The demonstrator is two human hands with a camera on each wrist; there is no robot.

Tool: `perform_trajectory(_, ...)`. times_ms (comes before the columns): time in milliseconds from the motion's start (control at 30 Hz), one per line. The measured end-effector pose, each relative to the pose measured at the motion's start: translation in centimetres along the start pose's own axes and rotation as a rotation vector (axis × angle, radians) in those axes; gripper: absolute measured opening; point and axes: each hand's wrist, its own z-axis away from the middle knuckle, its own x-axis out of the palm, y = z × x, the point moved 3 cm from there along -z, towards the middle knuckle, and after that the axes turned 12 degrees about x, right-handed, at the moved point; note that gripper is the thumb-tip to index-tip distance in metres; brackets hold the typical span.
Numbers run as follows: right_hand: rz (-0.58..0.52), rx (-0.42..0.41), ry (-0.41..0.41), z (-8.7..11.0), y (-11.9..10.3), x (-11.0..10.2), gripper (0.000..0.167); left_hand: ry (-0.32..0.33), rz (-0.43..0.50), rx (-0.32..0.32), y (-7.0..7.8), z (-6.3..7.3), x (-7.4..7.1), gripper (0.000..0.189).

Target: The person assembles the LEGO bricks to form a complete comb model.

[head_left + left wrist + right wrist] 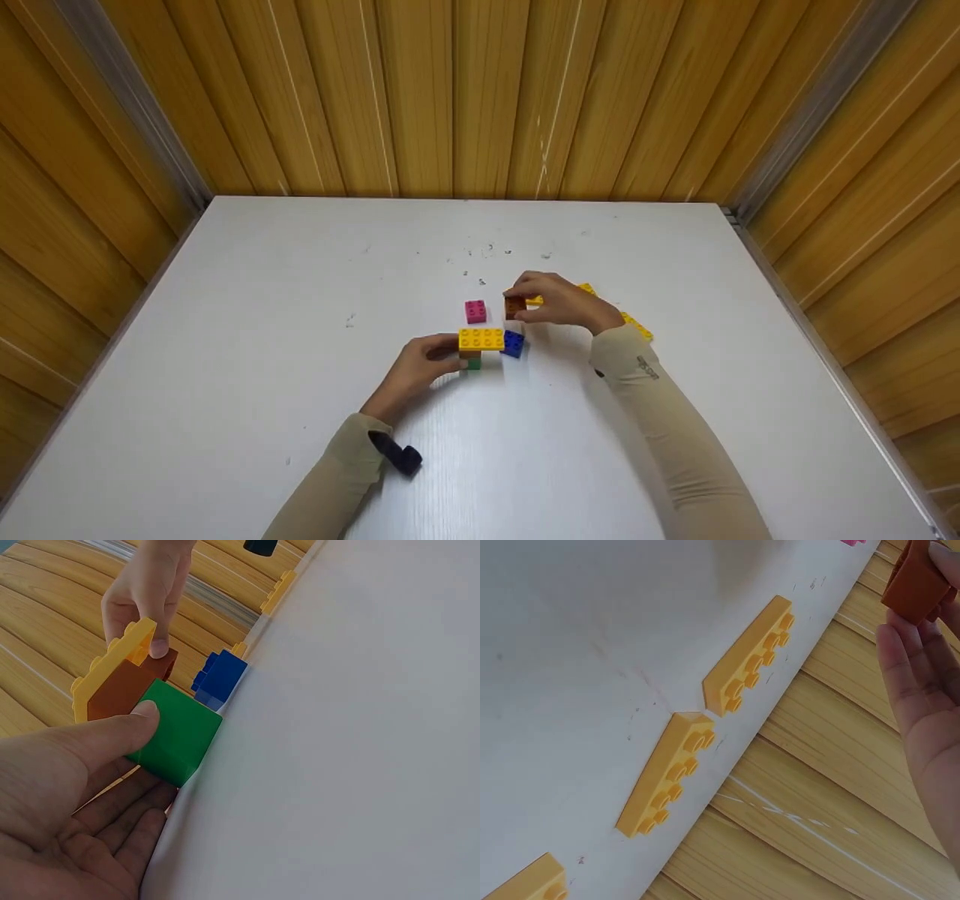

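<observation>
My left hand (416, 367) grips a small stack from its left side, thumb on the green brick (180, 731) at the bottom. Above the green one is a brown brick (120, 692), and a long yellow brick (481, 340) tops the stack, jutting out to the right. My right hand (559, 300) pinches another brown brick (514, 307) between thumb and fingers, raised over the table. In the right wrist view this brown brick (916, 585) shows its hollow underside. A blue brick (513, 343) sits just right of the stack, a pink brick (475, 311) behind it.
Three yellow bricks lie on the white table (300, 300): one (750, 656) partly behind my right hand in the head view, another (666, 776) beyond it, and one (637, 326) beside my right wrist. Wood-look panels (480, 97) stand behind the table and at both sides.
</observation>
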Motion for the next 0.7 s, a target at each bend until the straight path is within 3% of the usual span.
perform_trajectory(167, -0.026, -0.016, 0.000, 0.1, -0.6, 0.1, 0.042, 0.001, 0.009, -0.003, 0.1, 0.0, 0.0, 0.047)
perform_trajectory(700, 0.021, -0.185, 0.055, 0.2, -2.6, 0.5, 0.040, -0.011, 0.024, 0.024, -0.2, -0.1, 0.0, 0.048)
